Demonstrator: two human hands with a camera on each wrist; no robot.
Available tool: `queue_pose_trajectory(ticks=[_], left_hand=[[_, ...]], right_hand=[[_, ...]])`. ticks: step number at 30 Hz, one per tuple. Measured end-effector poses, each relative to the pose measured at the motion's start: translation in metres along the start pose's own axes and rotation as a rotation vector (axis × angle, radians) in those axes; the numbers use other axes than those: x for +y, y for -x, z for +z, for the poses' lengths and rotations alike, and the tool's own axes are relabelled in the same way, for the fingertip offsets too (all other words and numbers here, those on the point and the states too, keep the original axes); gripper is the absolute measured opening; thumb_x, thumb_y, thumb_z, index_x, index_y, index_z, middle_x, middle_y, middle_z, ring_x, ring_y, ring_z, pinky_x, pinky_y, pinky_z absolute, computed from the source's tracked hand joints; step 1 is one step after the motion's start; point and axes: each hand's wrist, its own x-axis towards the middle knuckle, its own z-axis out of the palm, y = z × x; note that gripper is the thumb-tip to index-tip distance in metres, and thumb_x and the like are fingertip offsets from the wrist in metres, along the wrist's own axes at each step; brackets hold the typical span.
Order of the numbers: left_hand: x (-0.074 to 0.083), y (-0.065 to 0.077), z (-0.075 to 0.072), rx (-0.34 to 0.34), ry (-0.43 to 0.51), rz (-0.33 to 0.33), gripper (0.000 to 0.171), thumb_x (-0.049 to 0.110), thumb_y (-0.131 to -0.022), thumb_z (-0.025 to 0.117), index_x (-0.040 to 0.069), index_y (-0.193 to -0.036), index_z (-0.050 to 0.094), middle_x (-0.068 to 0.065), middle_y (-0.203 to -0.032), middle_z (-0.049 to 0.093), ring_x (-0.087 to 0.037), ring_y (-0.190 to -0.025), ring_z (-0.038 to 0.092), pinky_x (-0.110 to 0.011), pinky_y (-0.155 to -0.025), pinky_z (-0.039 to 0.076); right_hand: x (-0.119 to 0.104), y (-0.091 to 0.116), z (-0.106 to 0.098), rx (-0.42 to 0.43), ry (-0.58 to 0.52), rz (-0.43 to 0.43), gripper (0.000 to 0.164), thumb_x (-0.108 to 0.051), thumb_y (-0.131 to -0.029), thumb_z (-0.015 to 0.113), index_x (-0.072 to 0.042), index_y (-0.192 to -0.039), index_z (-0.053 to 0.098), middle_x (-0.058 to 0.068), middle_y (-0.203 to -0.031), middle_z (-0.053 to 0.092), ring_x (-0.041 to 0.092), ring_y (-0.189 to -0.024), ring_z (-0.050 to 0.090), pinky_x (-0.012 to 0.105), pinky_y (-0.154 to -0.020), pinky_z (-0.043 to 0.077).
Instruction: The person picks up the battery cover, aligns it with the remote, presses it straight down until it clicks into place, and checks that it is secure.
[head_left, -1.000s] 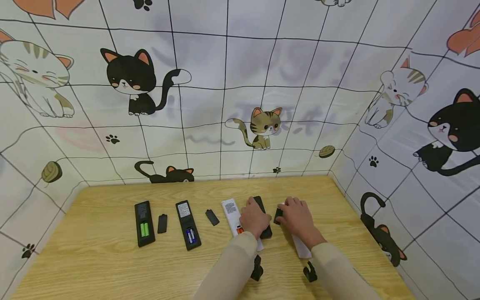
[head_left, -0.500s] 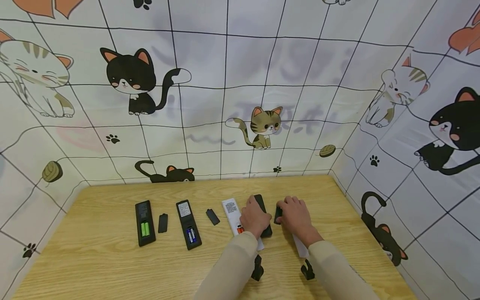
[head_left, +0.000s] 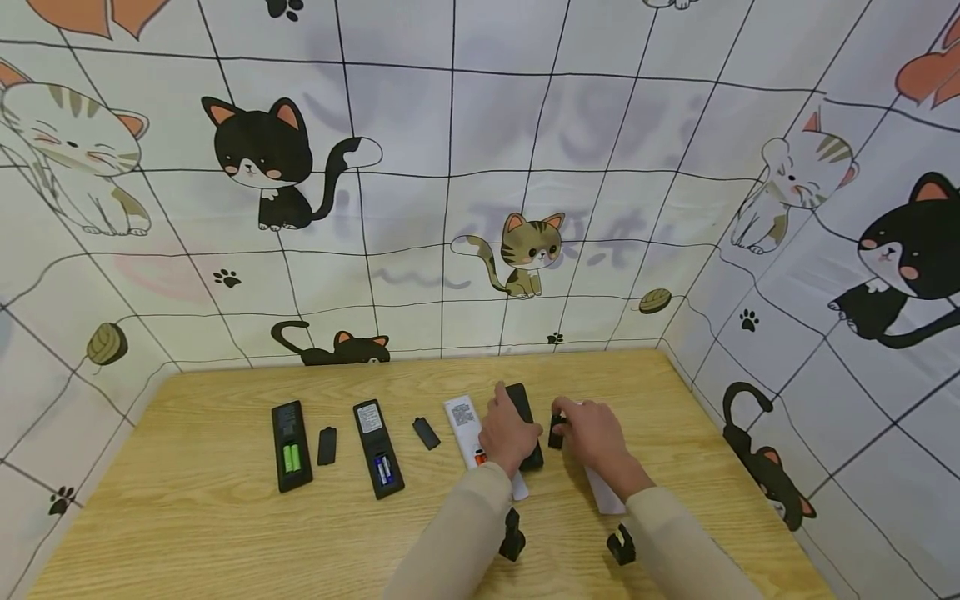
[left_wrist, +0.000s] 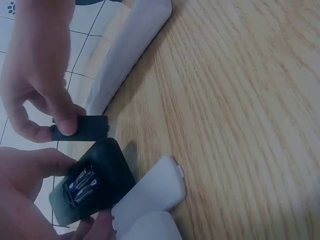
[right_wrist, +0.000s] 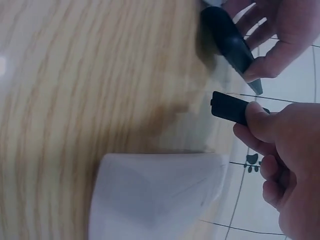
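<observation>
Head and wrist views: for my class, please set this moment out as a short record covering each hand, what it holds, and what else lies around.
Left hand: grips a black rounded-rectangular remote control
Held remote's compartment: open, batteries inside
Right hand: pinches a small black rectangular cover
Cover and held remote: apart
Beside left hand: slim white remote, partly hidden
Further left: long black remote with green batteries; black white-labelled remote with blue batteries
Surface: light wood-grain tabletop

Remote in left grip, cover in right grip beside it, other remotes leftward on table
</observation>
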Motion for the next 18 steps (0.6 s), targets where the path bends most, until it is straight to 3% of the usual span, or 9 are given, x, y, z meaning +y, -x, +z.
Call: queue_pose_trajectory(ticks=[8, 12, 18], left_hand=[[-0.001, 0.000, -0.011, 0.016, 0.035, 0.053, 0.089, 0.028, -0.078, 0.079, 0.017, -0.151, 0.029, -0.013, -0.110, 0.069, -0.031, -0.083, 0.063, -0.044, -0.066, 0.047], [-0.002, -0.002, -0.022, 0.003, 0.083, 0.073, 0.087, 0.030, -0.080, 0.078, 0.020, -0.151, 0.029, -0.011, -0.113, 0.067, -0.027, -0.082, 0.063, -0.039, -0.065, 0.048], [-0.009, -0.006, -0.039, -0.016, 0.154, 0.077, 0.088, 0.031, -0.080, 0.075, 0.023, -0.153, 0.027, -0.010, -0.122, 0.062, -0.024, -0.087, 0.065, -0.036, -0.066, 0.052]], right_hand=[[-0.001, -0.003, -0.022, 0.094, -0.050, -0.004, 0.021, -0.020, -0.083, 0.077, -0.018, -0.097, 0.062, 0.001, -0.061, 0.055, 0.018, -0.054, 0.047, 0.031, -0.052, 0.039], [0.000, -0.004, -0.029, 0.134, -0.066, -0.003, 0.019, -0.019, -0.083, 0.077, -0.018, -0.096, 0.063, 0.001, -0.064, 0.058, 0.018, -0.056, 0.050, 0.031, -0.051, 0.040], [-0.001, -0.002, -0.032, 0.125, -0.102, -0.004, 0.016, -0.020, -0.086, 0.075, -0.018, -0.097, 0.063, 0.001, -0.071, 0.064, 0.017, -0.062, 0.052, 0.030, -0.055, 0.041]])
